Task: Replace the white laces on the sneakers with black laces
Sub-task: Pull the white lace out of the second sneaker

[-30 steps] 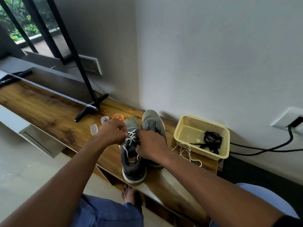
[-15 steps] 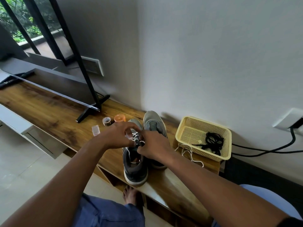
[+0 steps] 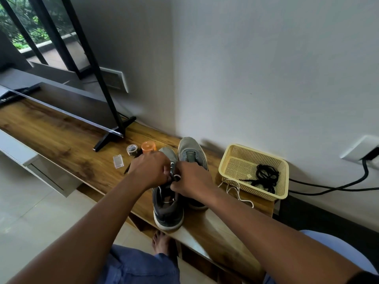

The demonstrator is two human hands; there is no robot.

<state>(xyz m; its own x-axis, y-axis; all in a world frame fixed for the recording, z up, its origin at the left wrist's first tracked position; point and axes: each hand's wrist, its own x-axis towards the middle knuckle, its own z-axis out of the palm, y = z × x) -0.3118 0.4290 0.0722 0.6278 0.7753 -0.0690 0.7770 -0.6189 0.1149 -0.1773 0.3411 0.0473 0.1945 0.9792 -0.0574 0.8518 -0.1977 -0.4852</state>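
Right now the white lace (image 3: 176,176) of the near sneaker (image 3: 167,206) is being worked out of its eyelets: that shoe lies on the wooden bench (image 3: 61,144), toe toward the wall, touching the second sneaker (image 3: 191,154) on its right. The left hand (image 3: 150,171) and the right hand (image 3: 191,182) meet over the tongue, fingers curled in and apparently pinching the lace, though the fingertips themselves are hidden. Judging by the second shoe's bare eyelets and the loose white lace (image 3: 235,191) lying on the bench beside the yellow basket (image 3: 229,158), the person is unlacing the second of the pair. Next comes drawing the lace free, then reaching right for the black laces (image 3: 265,177) coiled inside the basket.
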